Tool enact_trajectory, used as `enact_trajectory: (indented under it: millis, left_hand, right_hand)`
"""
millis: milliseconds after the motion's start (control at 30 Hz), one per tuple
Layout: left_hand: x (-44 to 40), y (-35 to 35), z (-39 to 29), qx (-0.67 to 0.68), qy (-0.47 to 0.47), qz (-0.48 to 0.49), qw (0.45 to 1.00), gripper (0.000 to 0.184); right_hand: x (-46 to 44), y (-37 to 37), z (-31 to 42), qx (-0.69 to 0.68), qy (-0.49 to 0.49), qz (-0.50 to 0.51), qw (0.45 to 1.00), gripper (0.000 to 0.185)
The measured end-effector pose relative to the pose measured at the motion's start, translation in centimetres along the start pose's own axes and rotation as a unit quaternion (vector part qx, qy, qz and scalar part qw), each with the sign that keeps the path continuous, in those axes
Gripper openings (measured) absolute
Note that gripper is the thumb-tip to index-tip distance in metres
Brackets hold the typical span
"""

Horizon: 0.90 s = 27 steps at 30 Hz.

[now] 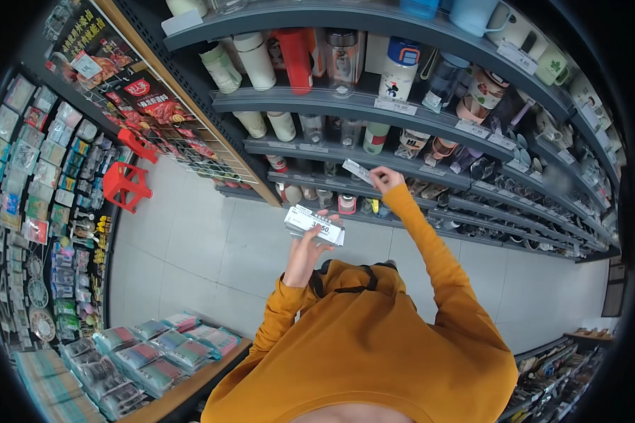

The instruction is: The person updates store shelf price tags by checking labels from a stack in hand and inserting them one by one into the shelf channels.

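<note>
My left hand is closed around a small stack of price tags, its thumb pressed over the printed face of the top one. Pinched in the fingers of my right hand is a single price tag, held out in front of a lower shelf edge. Whether this tag touches the shelf cannot be made out. Just behind it, the grey shelf carries cups and bottles, among them a green and white bottle and a cup marked HL.
Higher shelves hold a red thermos and a white bottle with a blue lid. Red plastic stools stand on the tiled floor at left. A table of packaged goods is at lower left. Hanging snack packs line a rack.
</note>
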<state>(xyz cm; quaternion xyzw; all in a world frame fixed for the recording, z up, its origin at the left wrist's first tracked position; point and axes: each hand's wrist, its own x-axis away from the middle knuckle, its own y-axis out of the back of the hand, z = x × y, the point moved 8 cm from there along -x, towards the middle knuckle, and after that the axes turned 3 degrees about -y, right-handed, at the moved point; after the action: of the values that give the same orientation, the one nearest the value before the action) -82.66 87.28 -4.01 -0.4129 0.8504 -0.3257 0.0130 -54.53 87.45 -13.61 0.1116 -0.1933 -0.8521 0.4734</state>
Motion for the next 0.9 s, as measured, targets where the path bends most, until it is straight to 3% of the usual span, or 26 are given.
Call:
enact_trajectory:
  millis: [67, 233, 300, 567, 900]
  left_hand:
    - [-0.6, 0.9, -0.3, 0.009, 0.002, 0.007, 1.000, 0.040]
    - [-1.5, 2.3, -0.1, 0.022, 0.030, 0.024, 0.999, 0.044]
    - [-1.5, 2.4, -0.1, 0.025, 0.046, 0.024, 0.998, 0.042]
    - [-2.6, 4.2, -0.7, 0.025, 0.055, -0.003, 0.998, 0.041]
    - [-4.3, 4.7, -1.2, 0.004, 0.060, 0.001, 0.998, 0.042]
  right_hand:
    - [-3.1, -1.0, -0.8, 0.057, 0.043, -0.004, 0.997, 0.016]
    - [-9.4, -1.8, -3.8, 0.183, 0.043, -0.032, 0.982, 0.016]
    - [-10.9, -2.1, -4.4, 0.204, -0.021, -0.019, 0.979, 0.013]
    - [-14.0, -4.4, -6.2, 0.217, -0.033, -0.038, 0.975, 0.013]
    - [-15.1, -6.6, -9.3, 0.185, -0.086, 0.049, 0.978, 0.013]
